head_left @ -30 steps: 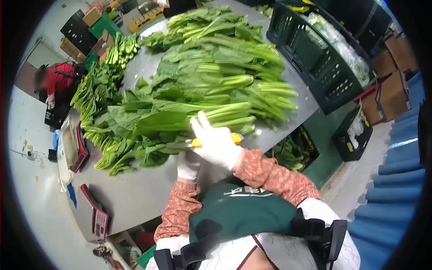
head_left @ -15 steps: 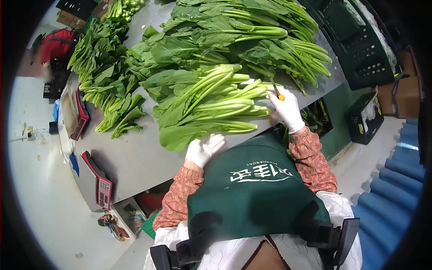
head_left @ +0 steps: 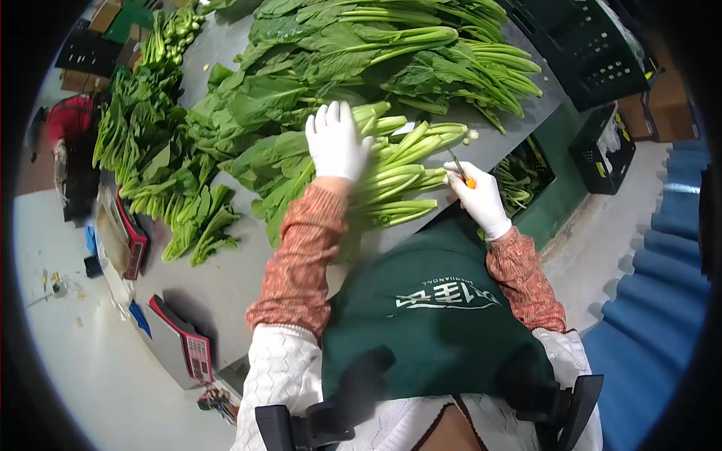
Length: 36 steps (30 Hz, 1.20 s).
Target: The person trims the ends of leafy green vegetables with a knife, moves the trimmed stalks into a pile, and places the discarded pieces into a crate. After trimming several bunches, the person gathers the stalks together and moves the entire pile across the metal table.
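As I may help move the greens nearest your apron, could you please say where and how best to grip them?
I'd grip the pale stems from the near side: they look firmer, lie roughly side by side and point right, whereas the broad leaves spread loosely.

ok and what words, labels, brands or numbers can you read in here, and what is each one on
"SHENJIANO", upside down, ending blurred: small line on the green apron
Large white characters above my quoted line's chest area: too distorted to quote
Nearer red scale and farther red scale: key markings too small
Black crate: yellow markings too small
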Tool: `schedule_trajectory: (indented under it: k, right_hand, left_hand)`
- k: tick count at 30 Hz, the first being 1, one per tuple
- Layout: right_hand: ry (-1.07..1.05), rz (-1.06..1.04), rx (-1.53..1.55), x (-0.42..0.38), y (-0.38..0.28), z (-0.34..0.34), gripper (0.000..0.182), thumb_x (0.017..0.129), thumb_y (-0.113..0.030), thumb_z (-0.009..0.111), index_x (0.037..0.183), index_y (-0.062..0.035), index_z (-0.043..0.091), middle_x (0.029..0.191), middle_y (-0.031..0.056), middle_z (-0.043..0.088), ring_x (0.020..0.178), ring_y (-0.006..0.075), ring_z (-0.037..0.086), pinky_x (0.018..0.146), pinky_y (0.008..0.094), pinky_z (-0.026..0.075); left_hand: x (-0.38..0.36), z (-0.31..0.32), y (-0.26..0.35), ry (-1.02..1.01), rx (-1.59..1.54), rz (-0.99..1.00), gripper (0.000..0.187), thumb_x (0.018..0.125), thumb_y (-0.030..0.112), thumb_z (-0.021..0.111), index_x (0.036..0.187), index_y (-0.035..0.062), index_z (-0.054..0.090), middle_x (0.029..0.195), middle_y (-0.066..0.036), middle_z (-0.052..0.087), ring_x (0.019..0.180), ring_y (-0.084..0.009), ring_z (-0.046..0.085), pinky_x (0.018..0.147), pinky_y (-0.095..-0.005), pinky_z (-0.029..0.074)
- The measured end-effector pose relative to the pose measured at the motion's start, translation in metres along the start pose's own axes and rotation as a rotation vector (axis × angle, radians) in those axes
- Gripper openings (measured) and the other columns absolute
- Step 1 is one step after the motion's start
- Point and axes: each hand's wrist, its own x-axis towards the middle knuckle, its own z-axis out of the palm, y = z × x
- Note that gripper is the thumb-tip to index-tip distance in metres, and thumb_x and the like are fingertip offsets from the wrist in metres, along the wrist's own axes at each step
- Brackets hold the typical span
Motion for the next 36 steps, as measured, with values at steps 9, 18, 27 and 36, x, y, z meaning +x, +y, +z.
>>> schedule_trajectory:
  k: [9,18,27,36]
  right_hand:
    - [0.133,-0.380,-0.204,-0.002,-0.078,-0.010,0.034,0.080,-0.006,0.065,0.113,-0.0113,0.066,0.098,0.0127,0.070,0.086,0.0308,0.069,0.075,0.0357,0.056]
    - [0.189,-0.562,-0.208,0.023,-0.111,-0.034,0.027,0.087,-0.018,0.064,0.113,-0.0109,0.064,0.093,0.0139,0.071,0.081,0.0306,0.070,0.067,0.0389,0.055]
    - [-0.021,-0.151,0.482,0.054,-0.071,-0.084,0.025,0.094,-0.023,0.066,0.101,0.0016,0.064,0.085,0.0021,0.064,0.074,0.0071,0.058,0.069,0.0256,0.049]
    - [-0.166,-0.147,0.488,0.046,-0.105,-0.103,0.028,0.087,-0.016,0.073,0.106,0.0003,0.063,0.080,0.0009,0.063,0.058,0.0031,0.054,0.047,0.0198,0.043]
  left_hand:
    - [-0.006,-0.103,0.036,0.021,-0.675,0.002,0.041,0.079,0.017,0.075,0.110,0.0031,0.053,0.093,-0.020,0.067,0.083,-0.0351,0.068,0.073,-0.0372,0.054]
    - [0.000,-0.147,0.097,-0.180,-0.823,0.070,0.039,0.080,0.014,0.072,0.113,0.0031,0.053,0.095,-0.021,0.066,0.085,-0.0371,0.067,0.074,-0.0384,0.054]
    - [0.047,-0.134,0.133,-0.195,-0.783,0.028,0.038,0.080,0.017,0.075,0.106,0.0028,0.052,0.086,-0.012,0.061,0.075,-0.0191,0.060,0.071,-0.0311,0.050]
    - [0.073,-0.124,0.142,-0.417,-0.821,0.221,0.056,0.072,0.029,0.085,0.107,0.0005,0.052,0.094,-0.018,0.065,0.083,-0.0267,0.066,0.073,-0.0357,0.053]
